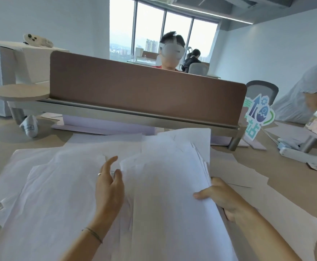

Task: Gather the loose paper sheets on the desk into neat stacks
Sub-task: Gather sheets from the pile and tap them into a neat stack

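A thick bundle of white paper sheets (169,178) is lifted off the desk and tilted up, its right edge fanned. My right hand (221,196) grips that right edge, thumb on top and fingers underneath. My left hand (109,185) is against the bundle's left edge with fingers spread, holding nothing. More loose white sheets (46,185) lie overlapping and askew on the desk to the left and under the bundle. Further sheets (278,202) lie flat on the right beneath my right forearm.
A brown divider panel (146,93) on a raised shelf runs across the back of the desk (1,142). A colourful sign (257,117), a white power strip (296,155) and a person in a grey sleeve (304,97) are at right. A person with a headset sits behind the divider.
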The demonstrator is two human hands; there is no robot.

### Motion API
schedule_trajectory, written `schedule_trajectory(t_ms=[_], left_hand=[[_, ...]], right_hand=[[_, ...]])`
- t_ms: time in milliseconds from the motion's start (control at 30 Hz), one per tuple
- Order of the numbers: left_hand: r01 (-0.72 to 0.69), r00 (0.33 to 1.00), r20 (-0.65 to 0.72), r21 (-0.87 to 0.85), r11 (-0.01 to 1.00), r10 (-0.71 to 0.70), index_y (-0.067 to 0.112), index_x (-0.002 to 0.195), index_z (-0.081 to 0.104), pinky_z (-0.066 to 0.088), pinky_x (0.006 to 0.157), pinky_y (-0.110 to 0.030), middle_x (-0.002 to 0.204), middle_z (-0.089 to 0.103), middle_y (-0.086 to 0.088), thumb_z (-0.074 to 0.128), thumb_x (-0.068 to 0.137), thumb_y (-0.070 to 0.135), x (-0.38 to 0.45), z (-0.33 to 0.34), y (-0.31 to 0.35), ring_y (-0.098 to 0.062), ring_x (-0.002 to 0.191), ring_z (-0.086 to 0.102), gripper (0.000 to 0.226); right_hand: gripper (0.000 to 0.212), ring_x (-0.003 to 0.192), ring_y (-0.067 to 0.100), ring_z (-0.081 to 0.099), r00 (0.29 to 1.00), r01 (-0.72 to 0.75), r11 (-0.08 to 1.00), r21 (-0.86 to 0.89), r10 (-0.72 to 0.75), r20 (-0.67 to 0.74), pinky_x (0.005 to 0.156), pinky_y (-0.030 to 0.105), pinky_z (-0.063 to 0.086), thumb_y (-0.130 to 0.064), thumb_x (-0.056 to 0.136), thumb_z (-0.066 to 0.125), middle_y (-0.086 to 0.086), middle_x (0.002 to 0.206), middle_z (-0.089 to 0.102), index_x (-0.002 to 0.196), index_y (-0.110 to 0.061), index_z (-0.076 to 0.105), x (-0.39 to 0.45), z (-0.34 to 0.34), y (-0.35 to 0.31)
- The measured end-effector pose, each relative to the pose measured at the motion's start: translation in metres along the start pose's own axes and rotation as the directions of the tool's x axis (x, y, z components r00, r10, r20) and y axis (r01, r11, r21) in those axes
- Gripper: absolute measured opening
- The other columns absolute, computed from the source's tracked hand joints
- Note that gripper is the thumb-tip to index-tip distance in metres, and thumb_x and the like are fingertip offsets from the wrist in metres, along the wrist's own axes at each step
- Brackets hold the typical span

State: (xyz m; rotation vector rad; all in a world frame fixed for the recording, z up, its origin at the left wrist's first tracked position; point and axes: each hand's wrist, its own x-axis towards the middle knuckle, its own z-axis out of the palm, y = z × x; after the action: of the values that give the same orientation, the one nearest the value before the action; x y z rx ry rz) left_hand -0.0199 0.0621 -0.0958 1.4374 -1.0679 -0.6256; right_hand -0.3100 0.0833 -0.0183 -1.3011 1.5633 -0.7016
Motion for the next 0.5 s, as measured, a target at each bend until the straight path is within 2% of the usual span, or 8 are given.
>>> schedule_trajectory(t_ms=[67,133,233,300,367,433,500], left_hand=[[-0.008,0.999,0.052,0.142,0.990,0.001,0.030,0.135,0.057,0.043,0.092,-0.042,0.130,0.061,-0.012,0.047,0.099,0.013,0.006,-0.001,-0.011,-0.033,0.120,0.056,0.041],[-0.084,0.989,0.139,0.324,0.942,0.041,0.025,0.135,0.058,0.042,0.106,-0.045,0.139,0.059,-0.008,0.051,0.096,0.015,0.008,0.002,-0.021,-0.032,0.135,0.048,0.041],[-0.229,0.967,0.216,0.526,0.819,0.132,0.019,0.131,0.064,0.036,0.116,-0.048,0.140,0.061,-0.010,0.059,0.090,0.015,0.009,0.005,-0.024,-0.034,0.139,0.046,0.041],[-0.305,0.951,0.214,0.525,0.795,0.224,0.018,0.130,0.066,0.035,0.117,-0.049,0.141,0.061,-0.009,0.062,0.089,0.009,0.002,0.007,-0.014,-0.033,0.141,0.045,0.042],[-0.331,0.941,0.218,0.450,0.829,0.257,0.022,0.130,0.065,0.039,0.114,-0.047,0.142,0.061,-0.003,0.062,0.092,0.008,-0.011,0.015,0.001,-0.029,0.143,0.045,0.040],[-0.316,0.937,0.254,0.333,0.888,0.239,0.026,0.132,0.063,0.042,0.110,-0.041,0.142,0.061,0.001,0.062,0.096,0.015,-0.028,0.034,0.020,-0.024,0.141,0.047,0.038],[-0.282,0.910,0.363,0.194,0.940,0.198,0.032,0.141,0.055,0.041,0.103,-0.029,0.142,0.058,0.011,0.066,0.096,0.031,-0.038,0.057,0.049,-0.013,0.134,0.051,0.046]], right_hand=[[0.025,0.089,0.025,0.079,0.999,0.022,0.999,-0.030,-0.023,-0.043,0.090,0.044,0.060,0.004,0.085,0.072,0.005,0.096,0.082,0.102,-0.013,0.079,-0.008,-0.022,0.002],[0.025,0.088,0.025,0.079,0.991,0.032,0.997,-0.074,-0.041,-0.130,0.090,0.043,0.060,0.004,0.084,0.074,0.004,0.095,0.082,0.099,-0.015,0.079,-0.014,-0.047,0.009],[0.026,0.089,0.019,0.076,0.951,0.066,0.993,-0.099,-0.093,-0.295,0.083,0.034,0.057,0.005,0.082,0.077,0.004,0.097,0.081,0.091,-0.020,0.077,-0.028,-0.081,0.021],[0.024,0.094,0.023,0.076,0.916,0.105,0.991,-0.078,-0.127,-0.381,0.087,0.038,0.058,0.004,0.082,0.077,0.005,0.097,0.081,0.090,-0.018,0.078,-0.037,-0.101,0.028],[0.013,0.100,0.033,0.075,0.879,0.152,0.986,-0.072,-0.168,-0.446,0.093,0.046,0.057,-0.005,0.082,0.080,0.015,0.098,0.080,0.095,-0.007,0.079,-0.048,-0.116,0.034],[0.032,0.104,0.040,0.071,0.830,0.215,0.974,-0.077,-0.223,-0.510,0.094,0.053,0.055,-0.017,0.080,0.083,0.026,0.106,0.074,0.101,0.004,0.073,-0.058,-0.129,0.037],[0.016,0.100,0.028,0.075,0.787,0.301,0.951,-0.065,-0.286,-0.547,0.093,0.046,0.057,-0.010,0.084,0.080,0.011,0.100,0.080,0.100,-0.007,0.077,-0.070,-0.136,0.030]])
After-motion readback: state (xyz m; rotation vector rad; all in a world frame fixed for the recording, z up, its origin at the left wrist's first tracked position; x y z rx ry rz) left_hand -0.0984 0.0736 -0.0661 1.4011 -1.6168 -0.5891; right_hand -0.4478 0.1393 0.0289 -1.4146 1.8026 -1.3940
